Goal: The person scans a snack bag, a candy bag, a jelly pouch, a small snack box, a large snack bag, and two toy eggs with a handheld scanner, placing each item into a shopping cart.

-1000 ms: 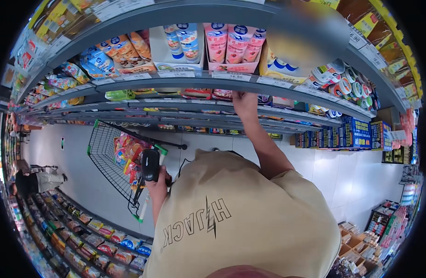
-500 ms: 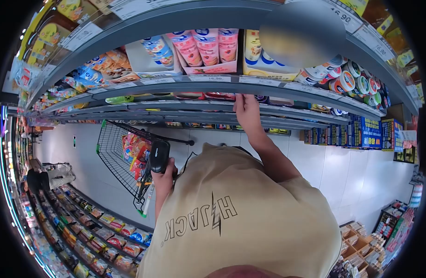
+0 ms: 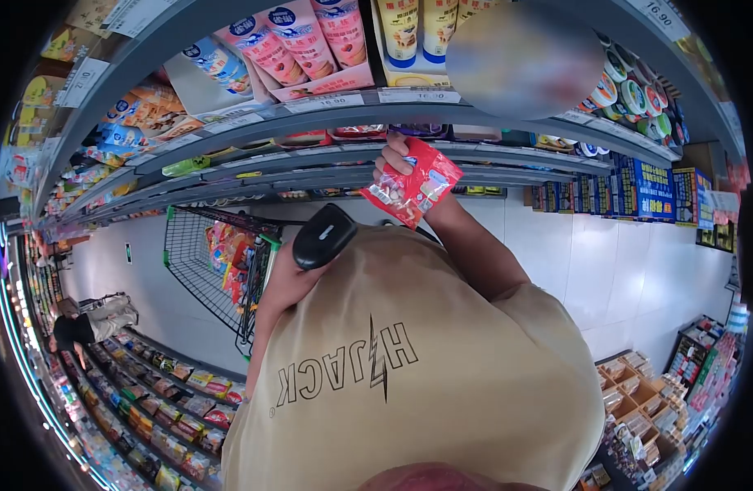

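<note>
My right hand [image 3: 393, 154] is closed on the top edge of a red packet [image 3: 426, 182], in front of the lower shelf edges. The packet hangs tilted, with its printed face toward the camera. At the left of my body, my left hand [image 3: 291, 277] is wrapped round a black handheld device [image 3: 325, 236] with a rounded head. Pink tubes [image 3: 291, 47] stand in a display box on the shelf above my right hand, with yellow tubes [image 3: 399, 31] beside them. A blurred patch covers part of this shelf.
A shopping cart [image 3: 203, 260] holding colourful packets [image 3: 227, 250] stands left of me. A person [image 3: 94, 326] is at the far left beside low snack shelves [image 3: 160, 389]. Stacked blue boxes [image 3: 651, 190] are at the right, and wooden bins [image 3: 636, 397] at the lower right.
My right hand has come back from the shelf and now has the red packet in it. My left hand has raised the black device and brought it rightward, nearer the packet.
</note>
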{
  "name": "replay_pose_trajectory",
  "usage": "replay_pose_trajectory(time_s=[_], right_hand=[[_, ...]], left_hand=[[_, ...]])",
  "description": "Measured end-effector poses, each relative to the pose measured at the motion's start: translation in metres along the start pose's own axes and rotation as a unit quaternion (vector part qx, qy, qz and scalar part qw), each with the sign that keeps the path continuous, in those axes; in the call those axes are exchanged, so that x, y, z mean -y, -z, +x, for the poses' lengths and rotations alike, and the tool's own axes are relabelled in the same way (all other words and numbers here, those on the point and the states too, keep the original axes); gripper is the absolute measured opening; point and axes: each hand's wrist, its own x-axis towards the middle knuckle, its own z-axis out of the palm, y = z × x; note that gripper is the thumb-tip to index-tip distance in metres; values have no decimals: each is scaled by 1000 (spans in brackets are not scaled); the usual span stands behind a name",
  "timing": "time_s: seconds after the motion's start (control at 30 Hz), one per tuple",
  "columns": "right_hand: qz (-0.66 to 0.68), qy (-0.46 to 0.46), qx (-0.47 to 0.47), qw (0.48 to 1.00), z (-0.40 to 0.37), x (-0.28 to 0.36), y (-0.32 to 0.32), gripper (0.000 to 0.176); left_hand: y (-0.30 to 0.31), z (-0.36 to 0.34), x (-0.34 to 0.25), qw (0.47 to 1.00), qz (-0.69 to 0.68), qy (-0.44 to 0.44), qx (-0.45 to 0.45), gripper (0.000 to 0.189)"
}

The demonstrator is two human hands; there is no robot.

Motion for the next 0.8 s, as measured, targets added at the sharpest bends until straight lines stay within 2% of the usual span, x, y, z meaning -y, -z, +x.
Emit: replay_pose_trajectory(time_s=[0.13, 0.2, 0.43, 0.57, 0.63, 0.67, 0.7, 0.73, 0.8], right_hand=[[2, -8, -4, 1000, 11, -7, -20, 31], [5, -12, 0, 1000, 15, -11, -17, 31], [-10, -80, -7, 997, 21, -36, 12, 22], [1, -126, 19, 992, 27, -59, 41, 22], [8, -161, -33, 986, 27, -72, 50, 27], [11, -182, -58, 982, 28, -79, 52, 30], [11, -184, -39, 982, 35, -88, 46, 29], [-67, -177, -99, 977, 40, -101, 42, 24], [-228, -157, -200, 940, 43, -129, 32, 15]], left_hand=[[0, 4, -11, 998, 8, 49, 34, 38], [0, 3, -10, 999, -3, 32, 33, 37], [8, -24, 20, 998, -56, 39, -14, 37], [12, -53, 49, 976, -116, 142, -118, 31], [16, -67, 52, 947, -141, 219, -186, 24], [16, -74, 59, 938, -153, 203, -236, 17], [17, -83, 66, 927, -162, 184, -284, 13], [21, -93, 73, 902, -203, 224, -309, 13], [26, -115, 94, 874, -234, 217, -368, 15]])
